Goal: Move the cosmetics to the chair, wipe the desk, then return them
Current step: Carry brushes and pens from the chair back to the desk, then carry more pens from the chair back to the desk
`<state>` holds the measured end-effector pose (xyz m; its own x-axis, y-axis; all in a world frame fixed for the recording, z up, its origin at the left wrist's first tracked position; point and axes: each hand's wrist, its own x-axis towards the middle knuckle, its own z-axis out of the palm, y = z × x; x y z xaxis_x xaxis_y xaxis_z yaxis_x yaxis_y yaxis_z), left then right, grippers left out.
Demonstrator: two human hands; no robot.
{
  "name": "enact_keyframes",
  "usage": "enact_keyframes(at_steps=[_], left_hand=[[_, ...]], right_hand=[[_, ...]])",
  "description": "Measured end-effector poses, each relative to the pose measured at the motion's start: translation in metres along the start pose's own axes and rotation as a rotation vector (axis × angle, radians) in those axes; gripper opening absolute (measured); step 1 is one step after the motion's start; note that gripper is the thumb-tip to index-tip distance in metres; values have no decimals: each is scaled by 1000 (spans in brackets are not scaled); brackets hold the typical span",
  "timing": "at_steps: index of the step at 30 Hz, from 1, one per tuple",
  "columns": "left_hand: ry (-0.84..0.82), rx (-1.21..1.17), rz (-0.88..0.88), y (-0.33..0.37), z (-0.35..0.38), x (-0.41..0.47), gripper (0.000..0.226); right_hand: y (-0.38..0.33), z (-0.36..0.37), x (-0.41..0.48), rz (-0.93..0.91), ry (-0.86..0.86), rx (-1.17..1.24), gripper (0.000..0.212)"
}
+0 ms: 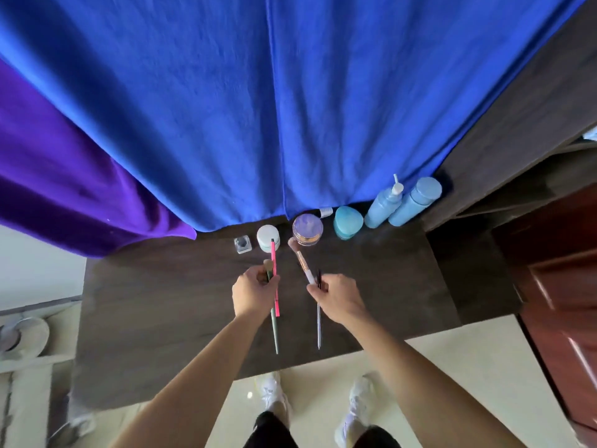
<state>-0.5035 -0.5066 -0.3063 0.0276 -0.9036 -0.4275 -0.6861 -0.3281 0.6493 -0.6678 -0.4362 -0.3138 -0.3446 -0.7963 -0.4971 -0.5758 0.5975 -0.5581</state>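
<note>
A slim pink pencil (274, 263) and a green-handled brush (275, 331) are gripped together in the curled fingers of the left hand (255, 292). A fluffy brush (302, 263) with a copper ferrule and a thin silvery pen (319, 328) are pinched in the right hand (336, 295). All four are held over the dark wood-grain desk (161, 302). Along its back edge are stood a small square glass bottle (243, 245), a white jar (267, 236), a clear round jar with a lilac lid (308, 227), a rounded teal jar (348, 221) and two matte pale-blue bottles (415, 202). Their contents cannot be told.
</note>
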Motion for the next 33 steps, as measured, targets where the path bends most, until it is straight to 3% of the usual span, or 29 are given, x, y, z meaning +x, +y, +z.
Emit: enact_keyframes(at_steps=[7,13,17,23,27,33], left_hand=[[-44,42,-4,-12,9,20,17],[-43,144,85,-9,-10,12,67],[147,213,335,29,-41,-8,72],[473,319,751,112,-76,-49,72],[524,331,897,168,-68,-73,72],[431,378,1231,234,-15,-109,71]], right_hand=[[-7,10,28,-10,41,-29,30],[-6,-26,17,-41,102,-15,52],[-11,-76,6,-252,295,-73,56],[-23,-176,-27,-559,723,-166,64],[-5,-230,-58,-581,908,-226,68],[59,-275,-125,-367,1101,-374,68]])
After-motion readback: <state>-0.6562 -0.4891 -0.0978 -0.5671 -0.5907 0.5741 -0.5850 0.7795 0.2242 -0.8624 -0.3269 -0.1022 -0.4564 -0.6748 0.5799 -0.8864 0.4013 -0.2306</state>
